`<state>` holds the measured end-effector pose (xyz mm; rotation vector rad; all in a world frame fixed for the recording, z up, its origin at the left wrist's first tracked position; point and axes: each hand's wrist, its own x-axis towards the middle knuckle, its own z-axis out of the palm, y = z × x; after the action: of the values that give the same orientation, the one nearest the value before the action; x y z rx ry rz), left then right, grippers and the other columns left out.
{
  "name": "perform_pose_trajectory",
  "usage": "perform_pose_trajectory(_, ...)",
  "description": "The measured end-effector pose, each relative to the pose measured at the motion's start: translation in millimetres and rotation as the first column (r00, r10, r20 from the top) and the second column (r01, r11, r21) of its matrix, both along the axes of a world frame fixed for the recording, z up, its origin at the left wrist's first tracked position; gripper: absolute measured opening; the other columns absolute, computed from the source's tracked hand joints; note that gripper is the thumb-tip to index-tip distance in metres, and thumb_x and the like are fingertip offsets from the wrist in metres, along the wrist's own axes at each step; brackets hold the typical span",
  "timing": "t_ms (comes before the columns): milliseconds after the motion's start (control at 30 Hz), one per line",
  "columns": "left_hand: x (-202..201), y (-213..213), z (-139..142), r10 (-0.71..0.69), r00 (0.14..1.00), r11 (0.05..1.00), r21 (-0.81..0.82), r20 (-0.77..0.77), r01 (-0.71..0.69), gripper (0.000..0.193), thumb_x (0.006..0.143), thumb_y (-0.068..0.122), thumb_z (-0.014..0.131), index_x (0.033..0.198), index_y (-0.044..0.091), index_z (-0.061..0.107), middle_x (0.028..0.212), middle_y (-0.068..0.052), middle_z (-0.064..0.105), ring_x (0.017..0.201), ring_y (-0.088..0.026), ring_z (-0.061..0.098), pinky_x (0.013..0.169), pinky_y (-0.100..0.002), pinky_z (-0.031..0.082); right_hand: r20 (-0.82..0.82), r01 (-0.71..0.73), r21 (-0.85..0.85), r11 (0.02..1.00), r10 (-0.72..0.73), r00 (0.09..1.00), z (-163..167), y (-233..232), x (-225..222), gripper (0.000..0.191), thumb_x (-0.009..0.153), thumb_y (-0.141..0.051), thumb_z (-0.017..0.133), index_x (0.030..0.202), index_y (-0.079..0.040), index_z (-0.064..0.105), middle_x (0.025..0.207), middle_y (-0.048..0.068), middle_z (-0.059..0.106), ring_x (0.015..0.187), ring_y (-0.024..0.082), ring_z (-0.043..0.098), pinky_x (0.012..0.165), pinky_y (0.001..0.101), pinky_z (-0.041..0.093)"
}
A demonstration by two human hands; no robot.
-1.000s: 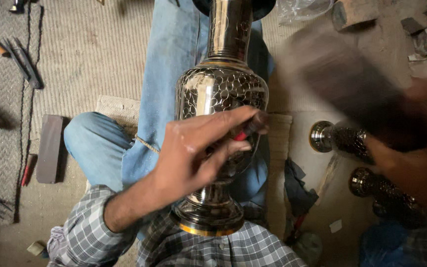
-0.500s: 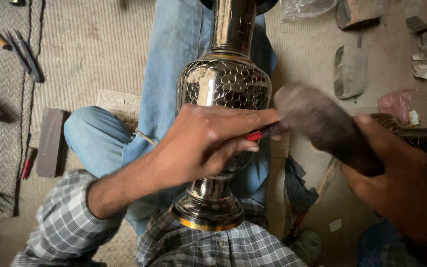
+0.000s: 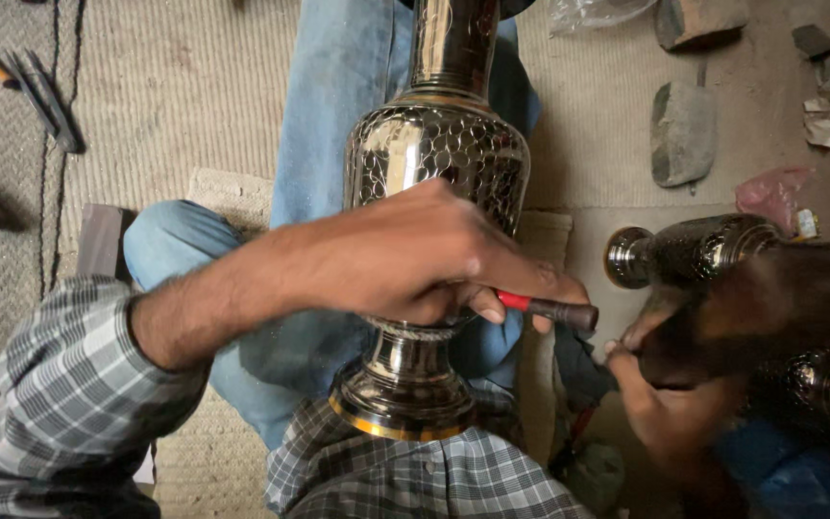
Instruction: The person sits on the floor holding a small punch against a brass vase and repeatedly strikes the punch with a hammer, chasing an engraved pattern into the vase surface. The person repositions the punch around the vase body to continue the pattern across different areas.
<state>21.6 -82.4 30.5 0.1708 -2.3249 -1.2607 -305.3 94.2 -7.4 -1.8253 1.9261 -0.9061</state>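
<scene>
A tall engraved silver metal vase (image 3: pixel 439 144) with a gold-rimmed foot lies along my lap, its foot toward me. My left hand (image 3: pixel 415 255) rests across its lower body and grips a thin chisel (image 3: pixel 554 309) with a red band, the dark butt end sticking out to the right. My right hand (image 3: pixel 670 423) is low at the right, closed around a dark wooden mallet (image 3: pixel 751 308) whose head is a short way right of the chisel's end. The chisel's tip is hidden under my fingers.
Other dark engraved metal vases (image 3: pixel 694 252) lie at the right. Grey stones (image 3: pixel 681 132) and a pink plastic scrap (image 3: pixel 770 192) sit on the floor beyond. Hand tools (image 3: pixel 40 91) lie on the woven mat (image 3: pixel 194 96) at upper left, a wooden block (image 3: pixel 98 240) beside my knee.
The mallet swung in from the right to the chisel's end, then drew back down to the right. My left hand stayed on the vase with the chisel.
</scene>
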Motion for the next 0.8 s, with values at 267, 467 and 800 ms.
perform_pose_trajectory(267, 5, -6, 10, -0.128, 0.979, 0.989, -0.051, 0.158, 0.137, 0.072, 0.080, 0.002, 0.073, 0.147, 0.023, 0.060, 0.098, -0.003, 0.081, 0.070, -0.018, 0.074, 0.057, -0.041, 0.049, -0.253, -0.043, -0.104, 0.994, 0.016, 0.967, -10, -3, 5, 0.039, 0.079, -0.009, 0.085, 0.109, 0.000, 0.062, 0.093, 0.015, 0.066, 0.083, 0.029, 0.066, 0.079, 0.0401, 0.056)
perform_pose_trajectory(467, 8, 14, -10, 0.152, 0.988, 0.987, -0.045, -0.032, -0.154, 0.065, 0.084, -0.016, 0.055, 0.140, 0.017, 0.064, 0.131, -0.005, 0.075, 0.083, -0.014, 0.079, 0.043, -0.031, 0.047, -0.303, -0.123, -0.031, 0.992, 0.108, 0.947, 18, -25, 0, 0.034, 0.075, 0.004, 0.080, 0.102, 0.001, 0.061, 0.081, 0.017, 0.062, 0.076, 0.033, 0.064, 0.072, 0.0433, 0.052)
perform_pose_trajectory(800, 14, 58, -17, 0.597, 0.787, 0.797, 0.007, -0.159, -0.603, 0.049, 0.094, -0.003, 0.067, 0.140, 0.013, 0.066, 0.106, -0.001, 0.080, 0.082, -0.013, 0.076, 0.068, -0.030, 0.059, -0.320, -0.071, 0.472, 0.879, 0.245, 0.915, 90, -95, 2, 0.032, 0.076, -0.001, 0.088, 0.101, -0.008, 0.071, 0.082, 0.012, 0.069, 0.070, 0.021, 0.069, 0.066, 0.0385, 0.057)
